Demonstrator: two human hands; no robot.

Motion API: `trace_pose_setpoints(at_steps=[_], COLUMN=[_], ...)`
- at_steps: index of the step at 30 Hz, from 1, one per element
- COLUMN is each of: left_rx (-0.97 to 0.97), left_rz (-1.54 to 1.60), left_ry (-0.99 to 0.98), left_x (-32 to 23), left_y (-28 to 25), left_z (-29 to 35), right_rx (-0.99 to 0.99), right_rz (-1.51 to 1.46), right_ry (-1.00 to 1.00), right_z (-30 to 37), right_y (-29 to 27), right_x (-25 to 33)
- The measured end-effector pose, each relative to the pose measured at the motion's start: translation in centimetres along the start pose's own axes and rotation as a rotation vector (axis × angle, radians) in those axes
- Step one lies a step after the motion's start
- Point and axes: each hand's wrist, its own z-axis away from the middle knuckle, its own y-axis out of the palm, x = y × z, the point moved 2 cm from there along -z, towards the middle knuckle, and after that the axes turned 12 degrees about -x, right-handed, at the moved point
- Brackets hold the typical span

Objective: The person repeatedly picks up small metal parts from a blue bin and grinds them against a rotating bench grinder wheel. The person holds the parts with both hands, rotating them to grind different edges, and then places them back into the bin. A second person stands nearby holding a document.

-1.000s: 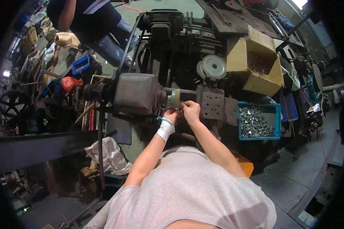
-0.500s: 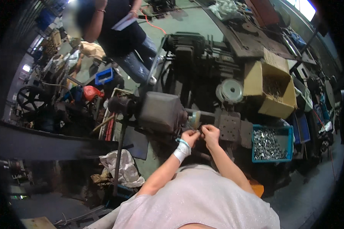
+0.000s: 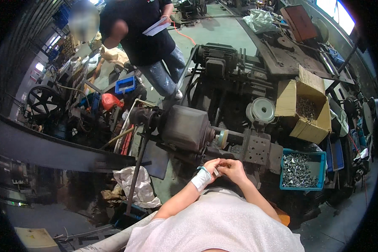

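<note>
Close to my body, in front of the machine, my left hand [image 3: 211, 168] and my right hand [image 3: 234, 170] meet with fingers pinched together. A small pale metal piece [image 3: 216, 171] shows between them; its exact kind is too small to make out. A white wrap and a teal band circle my left wrist. Just beyond my hands, the small yellowish wheel [image 3: 223, 138] sits on the spindle of a dark, lathe-like machine [image 3: 185, 128]. Neither hand touches it. Right of the wheel is a metal block [image 3: 256, 148] with several holes.
A teal crate [image 3: 322, 170] holding small shiny metal parts stands at right. Behind it is an open cardboard box [image 3: 287, 98] with more small parts. A round metal dish [image 3: 262, 110] sits on the machine. Beyond the machine at left, another person [image 3: 145, 46] holds white papers.
Both my hands have drawn back from the wheel toward my body, and a pale metal piece now shows between them. The other person's raised arm has lowered.
</note>
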Motion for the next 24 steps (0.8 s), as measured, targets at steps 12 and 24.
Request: trace_pose_setpoints(at_steps=[12,24], left_rx=[0.044,-0.034], left_rz=[-0.249,-0.677], left_ry=[0.136,0.659], left_x=[0.9,-0.8], left_y=[0.2,0.6], left_z=[0.3,0.9], right_rx=[-0.279,-0.311], right_rz=[0.064,-0.370], right_ry=[-0.131,0.347], right_z=[0.1,-0.9], right_y=[0.1,-0.7], right_x=[-1.5,-1.4])
